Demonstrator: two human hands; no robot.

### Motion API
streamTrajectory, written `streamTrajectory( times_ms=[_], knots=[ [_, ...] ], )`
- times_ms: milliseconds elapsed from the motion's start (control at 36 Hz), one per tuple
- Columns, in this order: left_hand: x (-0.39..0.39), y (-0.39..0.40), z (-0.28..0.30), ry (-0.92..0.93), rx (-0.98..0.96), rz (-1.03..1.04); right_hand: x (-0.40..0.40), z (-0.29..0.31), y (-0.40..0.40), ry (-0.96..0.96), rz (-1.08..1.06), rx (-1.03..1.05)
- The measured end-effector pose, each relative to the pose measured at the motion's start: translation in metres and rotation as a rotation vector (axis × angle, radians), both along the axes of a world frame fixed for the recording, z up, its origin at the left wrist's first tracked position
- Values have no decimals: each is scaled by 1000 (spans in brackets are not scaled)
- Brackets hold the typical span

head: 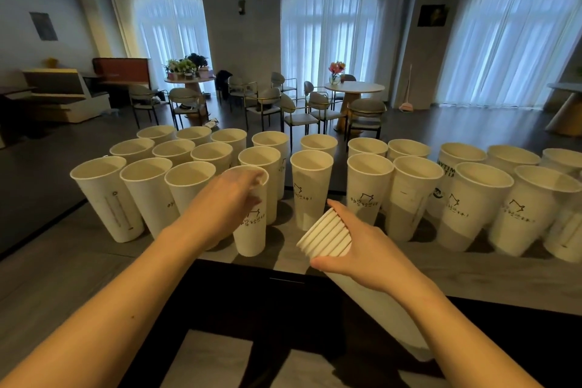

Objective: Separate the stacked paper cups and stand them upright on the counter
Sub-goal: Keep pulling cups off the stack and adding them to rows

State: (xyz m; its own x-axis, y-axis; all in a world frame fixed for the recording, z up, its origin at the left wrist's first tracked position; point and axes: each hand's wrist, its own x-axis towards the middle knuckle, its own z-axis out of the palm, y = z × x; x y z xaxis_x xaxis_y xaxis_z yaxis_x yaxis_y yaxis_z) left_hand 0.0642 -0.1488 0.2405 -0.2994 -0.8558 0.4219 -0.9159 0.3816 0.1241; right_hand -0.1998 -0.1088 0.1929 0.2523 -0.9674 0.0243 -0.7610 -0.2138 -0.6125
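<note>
My left hand (225, 201) grips a single white paper cup (250, 233) near its rim; the cup stands upright at the counter's front edge. My right hand (352, 246) holds a stack of nested white cups (327, 235) just below its rims, tilted with the open ends up and to the left. The lower part of the stack runs down behind my right wrist. Several separated cups (311, 189) stand upright in rows across the grey counter (283, 255).
Upright cups fill the counter from far left (107, 198) to far right (532, 208). The counter's front edge drops to a dark area below. Beyond the counter lie round tables (354, 88) and chairs.
</note>
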Motion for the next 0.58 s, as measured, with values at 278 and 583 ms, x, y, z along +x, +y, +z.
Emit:
streamTrajectory(
  times_ms=[278, 583],
  knots=[
    [-72, 46, 16, 504, 428, -284, -7, 12, 12, -52, 13, -74],
    [-103, 51, 7, 600, 671, -259, -30, 8, 27, 16, -4, -133]
  ],
)
